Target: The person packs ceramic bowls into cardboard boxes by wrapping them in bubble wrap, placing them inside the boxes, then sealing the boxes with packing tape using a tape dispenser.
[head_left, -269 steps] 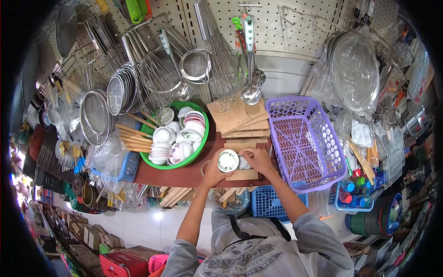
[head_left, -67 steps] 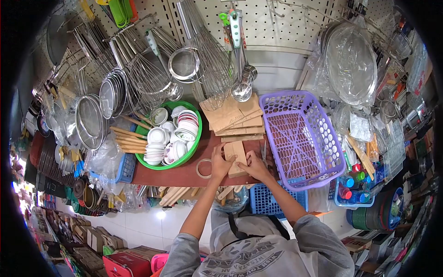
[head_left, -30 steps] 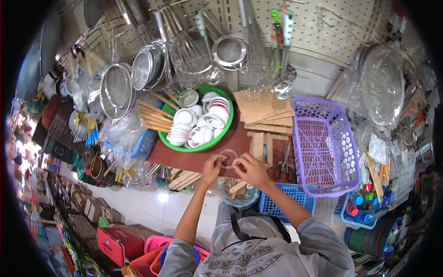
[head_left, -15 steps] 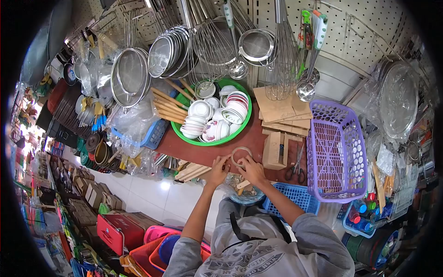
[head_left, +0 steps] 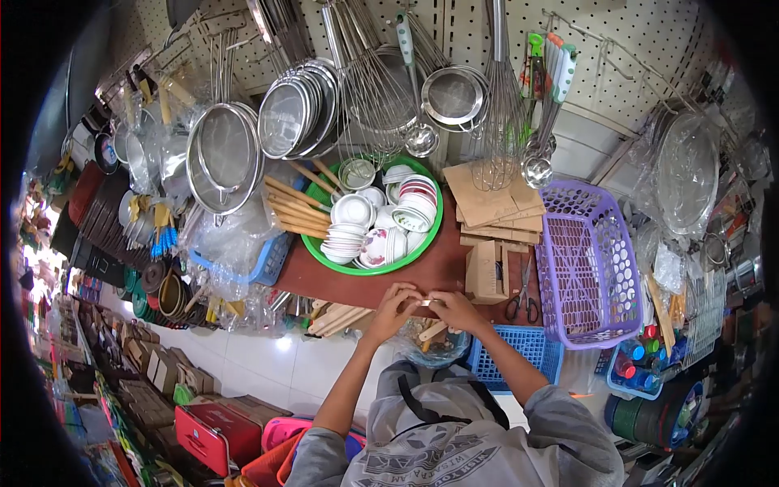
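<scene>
Your hands have drawn back to the near edge of the worktop point(head_left: 341, 282) and closed in on each other. Half a second ago the tape roll lay as an open ring on the wood with your fingertips at its rim. Now your left hand point(head_left: 395, 302) and right hand point(head_left: 454, 308) meet around it, and only a pale sliver of the tape roll point(head_left: 425, 303) shows between them. The fingers of both hands are curled in and pinching it. I cannot tell whether it is lifted clear or resting on the edge.

Just beyond your right hand the wooden block point(head_left: 487, 272) stands untouched, with the scissors point(head_left: 519, 297) beside it toward the right end. Two seconds ago both your palms were on that block, so I judge the work has passed from the block to the tape.

Further back, the purple basket point(head_left: 586, 258) fills the right end, the green tub point(head_left: 318, 247) of small bowls sits at the far left, and the stacked boards point(head_left: 493, 207) lie along the far edge.
</scene>
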The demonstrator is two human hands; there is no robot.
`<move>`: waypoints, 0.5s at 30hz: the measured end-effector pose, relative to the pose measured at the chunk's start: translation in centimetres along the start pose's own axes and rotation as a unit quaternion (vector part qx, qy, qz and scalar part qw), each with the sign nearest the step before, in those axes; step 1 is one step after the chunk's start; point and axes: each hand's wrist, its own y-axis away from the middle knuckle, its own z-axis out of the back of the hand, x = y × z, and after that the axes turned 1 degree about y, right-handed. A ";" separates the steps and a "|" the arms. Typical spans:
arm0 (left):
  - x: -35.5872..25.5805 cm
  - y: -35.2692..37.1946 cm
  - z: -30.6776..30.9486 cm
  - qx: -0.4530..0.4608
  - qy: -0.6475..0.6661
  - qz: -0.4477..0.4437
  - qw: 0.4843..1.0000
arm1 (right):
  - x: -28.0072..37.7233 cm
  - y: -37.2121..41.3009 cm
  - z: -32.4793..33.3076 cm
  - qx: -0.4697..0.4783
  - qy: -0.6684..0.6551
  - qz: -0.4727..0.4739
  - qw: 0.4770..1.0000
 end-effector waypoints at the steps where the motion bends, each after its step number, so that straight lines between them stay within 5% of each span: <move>1: -1.1 -0.6 0.5 0.017 -0.003 -0.011 1.000 | 1.2 0.2 0.8 -0.006 -0.012 -0.014 1.000; 6: -5.5 -4.1 1.7 0.011 0.064 0.007 0.998 | 3.4 0.4 3.3 -0.008 -0.206 -0.061 0.977; 15: -8.4 -8.5 4.9 0.059 0.115 0.040 0.991 | 9.3 -0.2 4.3 -0.054 -0.285 -0.010 0.957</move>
